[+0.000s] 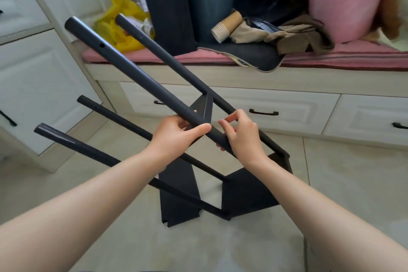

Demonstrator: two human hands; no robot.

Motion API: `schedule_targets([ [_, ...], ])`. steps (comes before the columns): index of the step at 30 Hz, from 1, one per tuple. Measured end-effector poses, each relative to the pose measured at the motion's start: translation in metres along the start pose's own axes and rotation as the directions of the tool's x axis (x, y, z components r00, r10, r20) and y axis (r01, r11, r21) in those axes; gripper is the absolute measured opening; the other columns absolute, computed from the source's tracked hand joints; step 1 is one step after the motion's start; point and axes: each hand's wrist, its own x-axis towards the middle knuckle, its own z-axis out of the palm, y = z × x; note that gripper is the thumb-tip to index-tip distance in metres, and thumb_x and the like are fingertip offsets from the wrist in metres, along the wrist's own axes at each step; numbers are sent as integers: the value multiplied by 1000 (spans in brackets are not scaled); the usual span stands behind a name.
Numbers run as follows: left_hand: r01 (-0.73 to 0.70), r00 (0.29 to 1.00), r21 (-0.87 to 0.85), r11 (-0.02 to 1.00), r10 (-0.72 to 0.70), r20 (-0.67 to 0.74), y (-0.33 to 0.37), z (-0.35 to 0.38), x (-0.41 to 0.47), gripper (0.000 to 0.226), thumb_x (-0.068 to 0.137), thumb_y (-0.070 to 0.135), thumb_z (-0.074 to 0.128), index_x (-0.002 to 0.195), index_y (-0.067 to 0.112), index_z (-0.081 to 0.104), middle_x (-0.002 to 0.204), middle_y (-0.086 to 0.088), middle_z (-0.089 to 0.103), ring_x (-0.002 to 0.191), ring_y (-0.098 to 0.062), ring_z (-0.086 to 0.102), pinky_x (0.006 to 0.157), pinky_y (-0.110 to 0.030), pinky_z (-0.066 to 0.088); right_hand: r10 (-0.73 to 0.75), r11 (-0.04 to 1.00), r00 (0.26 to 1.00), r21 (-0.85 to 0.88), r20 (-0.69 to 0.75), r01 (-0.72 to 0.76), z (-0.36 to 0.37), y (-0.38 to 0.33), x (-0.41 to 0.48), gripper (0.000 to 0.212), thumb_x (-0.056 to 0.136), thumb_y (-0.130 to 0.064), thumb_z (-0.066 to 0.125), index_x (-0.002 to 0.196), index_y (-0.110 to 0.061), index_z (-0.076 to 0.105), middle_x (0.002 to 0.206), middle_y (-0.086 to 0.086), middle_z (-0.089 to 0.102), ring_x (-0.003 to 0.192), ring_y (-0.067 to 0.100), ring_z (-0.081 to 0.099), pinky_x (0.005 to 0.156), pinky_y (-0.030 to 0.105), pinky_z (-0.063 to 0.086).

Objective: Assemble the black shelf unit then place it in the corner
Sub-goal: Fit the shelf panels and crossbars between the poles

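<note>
The black shelf unit (249, 192) lies tilted on the tiled floor, its four round posts pointing up and to the left. Two black shelf panels sit low on the posts, one panel (176, 201) nearer me and one to its right. My left hand (176, 137) grips the nearest upper post (123, 59), thumb across its top. My right hand (240, 132) holds the same post just lower down, fingers curled around it and pinching at its upper side. Small holes show along the posts.
A window bench with a pink cushion (353, 55) runs behind, carrying a yellow bag (119, 26), a dark bin (209, 2), stacked paper cups (225, 26), brown cloth and a pink pillow. White drawers (276, 112) stand below, white cabinets (33, 86) to the left.
</note>
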Motion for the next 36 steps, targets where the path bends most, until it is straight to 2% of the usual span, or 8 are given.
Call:
schedule_targets([
  [5,126,991,-249,960,-135,-19,-33,-5,-10,31,80,42,81,107,41,67,92,25,75,97,0,68,83,-20,51,39,995,999,88,34,-42,18,5,-3,14,99,-28,59,98,-17,50,71,8,69,54,13,69,52,23,57],
  [8,229,971,-358,905,-238,18,-54,1,-18,34,80,36,80,112,39,68,106,13,75,108,-7,66,103,-37,51,23,1000,999,21,33,-23,26,13,-6,14,97,-28,61,96,-19,51,69,5,69,57,12,68,58,29,59],
  [11,325,943,-449,832,-323,83,-76,11,-31,43,70,37,81,112,36,69,108,9,77,112,-12,67,110,-43,48,10,999,997,-49,79,-6,33,25,-10,15,96,-30,63,94,-22,51,67,1,68,59,6,68,63,29,58],
  [16,385,914,-568,727,-387,123,-111,31,-52,66,53,46,82,116,32,70,112,9,76,117,-10,65,110,-37,45,9,993,986,-117,165,11,44,47,-21,17,94,-34,65,87,-32,49,64,-2,67,62,5,67,66,35,59],
  [22,411,891,-660,628,-429,147,-141,47,-72,67,56,41,82,120,30,68,114,10,76,109,-1,68,91,-21,48,49,987,969,-161,243,-10,54,60,-36,15,94,-40,64,89,-34,50,61,-2,68,63,5,67,67,37,59],
  [28,415,896,-674,612,-405,183,-149,46,-77,68,60,39,82,124,29,65,117,8,75,111,-1,68,82,-12,54,60,984,969,-178,241,-17,52,59,-44,15,93,-39,65,90,-32,52,62,-3,70,66,9,69,71,44,59],
  [33,462,873,-607,647,-452,184,-157,41,-94,69,56,50,83,119,25,69,113,7,76,111,-5,69,95,-24,53,95,975,949,-220,300,-29,53,60,-60,16,93,-40,64,89,-32,50,63,-8,71,68,5,69,74,42,58],
  [36,506,857,-463,727,-482,181,-157,39,-102,51,63,59,77,104,29,72,105,17,77,108,-3,69,103,-31,50,110,972,943,-231,313,-37,54,60,-65,18,94,-38,64,87,-32,49,64,-8,71,70,5,69,76,39,57],
])
